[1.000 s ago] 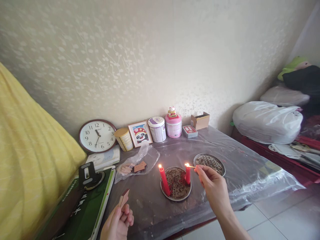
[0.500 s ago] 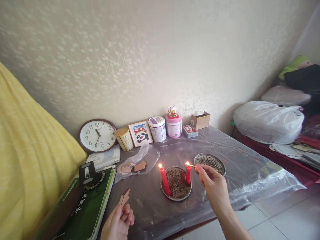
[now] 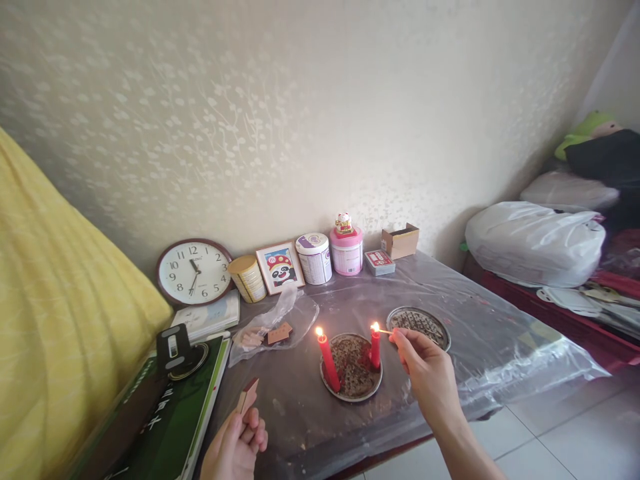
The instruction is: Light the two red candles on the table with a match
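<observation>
Pinched in my right hand [image 3: 425, 367] is a thin match [image 3: 385, 331], its tip at the flame on top of the shorter red candle [image 3: 375, 352]. To its left stands a taller red candle [image 3: 329, 365], slightly tilted and burning. Both candles rest on a round metal plate [image 3: 353, 399] with a dark, wax-stained surface. My left hand [image 3: 240, 437], low and left of the plate, grips a small matchbox [image 3: 247, 396] between thumb and fingers. A clear plastic bag [image 3: 300, 313] with small brown boxes [image 3: 279, 333] lies beyond that hand.
A second round plate [image 3: 420, 320] lies behind my right hand. Along the wall stand a clock [image 3: 195, 270], a framed panda picture [image 3: 280, 268], tins [image 3: 314, 259] and a cardboard box [image 3: 400, 241]. Green books [image 3: 200, 400] and a yellow curtain [image 3: 60, 320] flank the left; plastic film covers the table.
Almost nothing differs. Both hands hold the same poses, with the match still at the right candle's flame; the view has shifted very slightly.
</observation>
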The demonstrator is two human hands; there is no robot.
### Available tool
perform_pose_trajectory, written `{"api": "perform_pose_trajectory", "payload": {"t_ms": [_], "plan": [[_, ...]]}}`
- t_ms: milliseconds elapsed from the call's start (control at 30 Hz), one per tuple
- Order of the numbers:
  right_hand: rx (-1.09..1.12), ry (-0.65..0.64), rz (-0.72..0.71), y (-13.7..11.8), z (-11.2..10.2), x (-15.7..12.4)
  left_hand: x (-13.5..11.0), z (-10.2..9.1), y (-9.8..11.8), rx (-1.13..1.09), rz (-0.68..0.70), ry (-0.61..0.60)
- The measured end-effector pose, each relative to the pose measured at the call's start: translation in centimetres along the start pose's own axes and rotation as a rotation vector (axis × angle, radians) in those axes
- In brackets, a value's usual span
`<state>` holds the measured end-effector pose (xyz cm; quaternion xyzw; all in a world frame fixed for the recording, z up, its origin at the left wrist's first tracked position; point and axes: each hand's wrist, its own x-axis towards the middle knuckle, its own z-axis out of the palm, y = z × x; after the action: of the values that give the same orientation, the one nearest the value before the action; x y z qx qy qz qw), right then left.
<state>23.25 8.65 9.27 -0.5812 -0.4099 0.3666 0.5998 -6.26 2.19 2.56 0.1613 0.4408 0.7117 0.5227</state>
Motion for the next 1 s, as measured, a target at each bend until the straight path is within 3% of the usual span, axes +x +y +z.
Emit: {"api": "perform_pose_trajectory", "payload": {"t_ms": [267,433,633,800,1000], "plan": [[-0.024,0.022,0.016,0.4,0.0,0.2,-0.3,0.5,0.2,-0.005,0.001,0.027],[-0.013,0.091,0.015,-1.7,-1.0,-0.2,-0.2,0.3,0.2,-0.005,0.006,0.021],[0.450,0.024,-0.102,-5.1,-4.9,0.3,0.1,0.5,0.1,-0.010,0.003,0.096],[0.019,0.197,-0.100,-2.6,-7.1,3.3,0.7,-0.5,0.0,-0.003,-0.031,0.038],[-0.030,0.183,-0.129,-0.7,-8.0,4.6,1.3,-1.5,-0.1,0.001,-0.078,0.010]]}}
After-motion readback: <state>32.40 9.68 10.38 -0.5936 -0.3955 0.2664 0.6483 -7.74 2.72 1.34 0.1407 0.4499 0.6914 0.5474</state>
